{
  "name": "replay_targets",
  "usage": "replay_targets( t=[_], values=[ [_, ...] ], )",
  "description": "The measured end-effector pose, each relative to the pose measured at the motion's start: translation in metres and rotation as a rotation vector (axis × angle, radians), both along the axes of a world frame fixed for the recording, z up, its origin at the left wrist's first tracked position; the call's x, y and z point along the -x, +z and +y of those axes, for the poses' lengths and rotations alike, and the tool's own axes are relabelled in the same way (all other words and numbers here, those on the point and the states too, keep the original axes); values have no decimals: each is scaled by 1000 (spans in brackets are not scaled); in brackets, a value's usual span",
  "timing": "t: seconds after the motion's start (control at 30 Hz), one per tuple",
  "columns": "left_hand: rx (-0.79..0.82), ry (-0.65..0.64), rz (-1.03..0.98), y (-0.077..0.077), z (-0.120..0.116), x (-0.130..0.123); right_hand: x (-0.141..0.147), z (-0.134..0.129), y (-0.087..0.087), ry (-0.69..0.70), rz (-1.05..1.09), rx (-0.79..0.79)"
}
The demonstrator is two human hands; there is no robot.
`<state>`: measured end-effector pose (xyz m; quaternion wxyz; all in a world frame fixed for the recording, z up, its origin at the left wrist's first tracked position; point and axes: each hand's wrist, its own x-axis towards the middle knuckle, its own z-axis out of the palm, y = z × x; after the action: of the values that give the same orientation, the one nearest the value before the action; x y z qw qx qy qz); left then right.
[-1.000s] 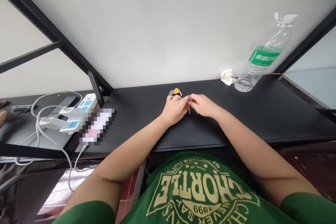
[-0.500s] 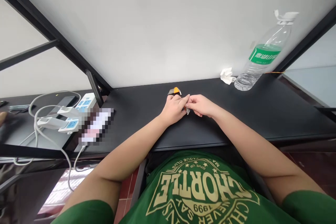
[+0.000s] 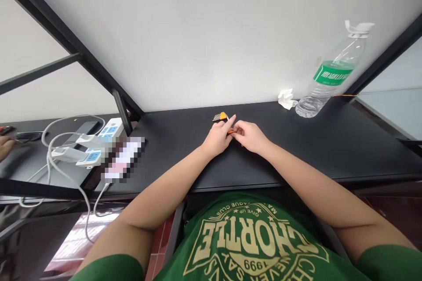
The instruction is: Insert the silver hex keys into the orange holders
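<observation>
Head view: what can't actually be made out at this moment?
All in the head view:
- Small orange and striped thing beside the left hand: too small to identify.
- Orange piece by the right hand: mostly hidden by fingers; can't tell what it is or whether it's held.
- Pixelated patch beside the power strip: blurred, unreadable.
- Another person's hand: cut off by the left edge.

A clear plastic water bottle with a green label [image 3: 329, 87] stands on the black table [image 3: 329, 149], just beside a crumpled white tissue [image 3: 286, 99]; a white power strip [image 3: 111, 130] sits further left.
</observation>
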<state>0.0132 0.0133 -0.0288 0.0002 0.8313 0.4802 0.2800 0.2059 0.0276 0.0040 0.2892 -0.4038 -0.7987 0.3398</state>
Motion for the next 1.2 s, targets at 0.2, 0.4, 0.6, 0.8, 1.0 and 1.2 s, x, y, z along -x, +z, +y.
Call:
replay_targets(
  t=[0.2, 0.4, 0.6, 0.8, 1.0, 1.2],
  values=[
    [2, 29, -35, -6, 1, 0, -1, 1, -2, 17, 16, 141],
    [-150, -39, 101, 0, 1, -4, -14, 17, -2, 19, 28, 41],
    [-220, -168, 198, 10, 2, -15, -25, 33, -7, 139, 61, 386],
    [-125, -108, 257, 25, 11, -7, -26, 39, -10, 133, 75, 426],
    [256, 164, 110, 32, 56, 29, -44, 70, -24, -116, -229, -95],
    [504, 323, 151, 33, 99, 43, -53, 85, -28, -248, -357, -135]
  ],
)
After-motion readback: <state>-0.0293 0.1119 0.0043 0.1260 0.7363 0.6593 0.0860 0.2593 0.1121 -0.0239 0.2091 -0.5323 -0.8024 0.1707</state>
